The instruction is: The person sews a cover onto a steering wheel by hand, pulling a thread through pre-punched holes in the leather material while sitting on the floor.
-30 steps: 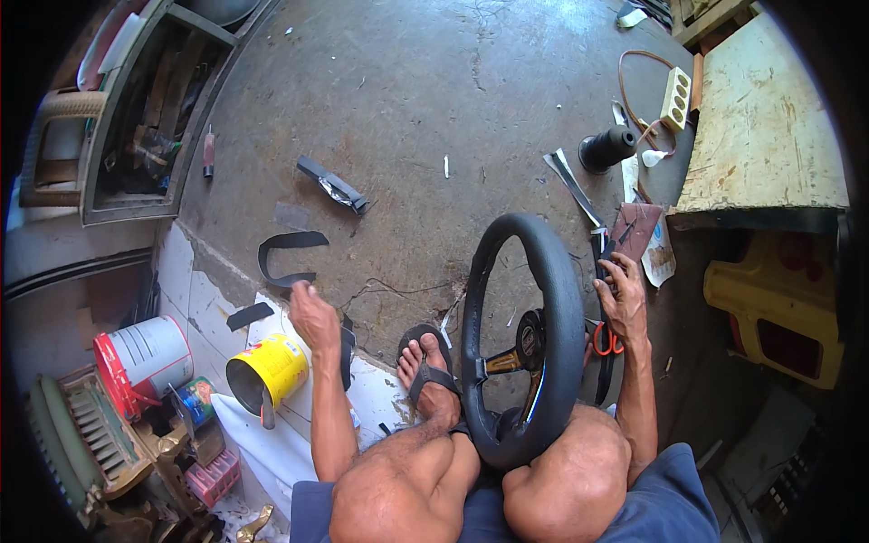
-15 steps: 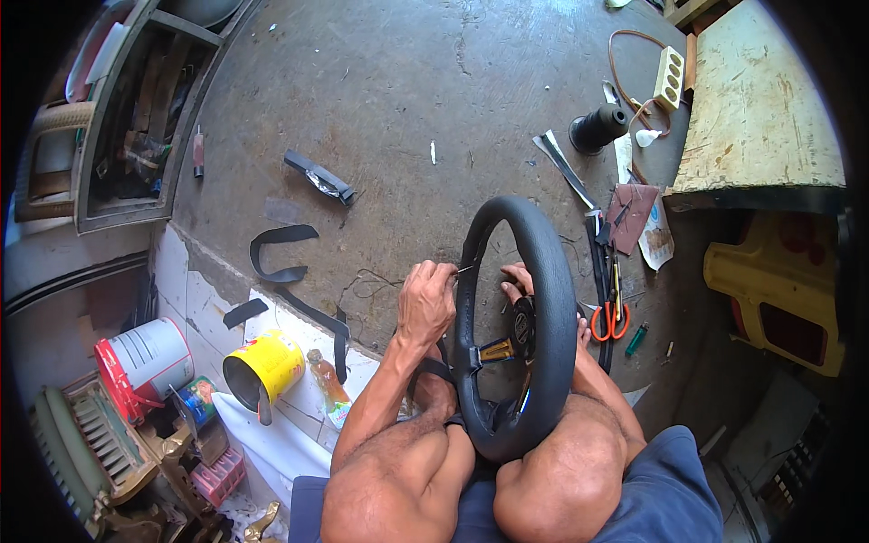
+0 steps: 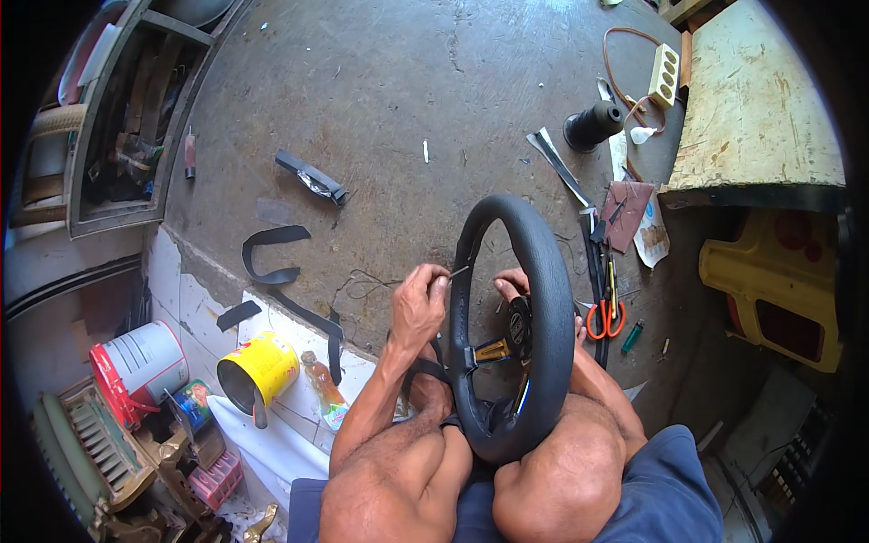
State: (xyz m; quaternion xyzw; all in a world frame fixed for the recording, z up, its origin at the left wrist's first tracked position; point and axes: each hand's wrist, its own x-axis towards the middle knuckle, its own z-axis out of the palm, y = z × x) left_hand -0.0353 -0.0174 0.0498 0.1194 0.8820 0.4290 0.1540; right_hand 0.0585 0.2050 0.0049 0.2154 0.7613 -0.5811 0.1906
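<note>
A black leather-covered steering wheel (image 3: 545, 303) stands upright between my bare knees, its spokes and hub (image 3: 516, 330) showing inside the rim. My left hand (image 3: 418, 308) is at the rim's left side, fingertips pinched on a thin needle-like tool (image 3: 460, 271) that points at the rim. My right hand (image 3: 509, 285) is behind the wheel, largely hidden, with curled fingertips showing through the opening and at the right edge, gripping it. Orange-handled scissors (image 3: 606, 319) lie on dark strips beside the wheel, near a green lighter (image 3: 635, 337).
A yellow can (image 3: 278, 360), white bucket (image 3: 145, 357) and bottle are at the lower left. Black strips (image 3: 272, 273) and a metal piece (image 3: 310, 178) lie on the floor. A black spool (image 3: 593, 127), power strip (image 3: 663, 75) and pale cabinet (image 3: 751, 109) are at the right.
Both hands have come in to the wheel from either side; the left moved from the strips to the rim, the right from the floor items to behind the wheel. The view shifted slightly.
</note>
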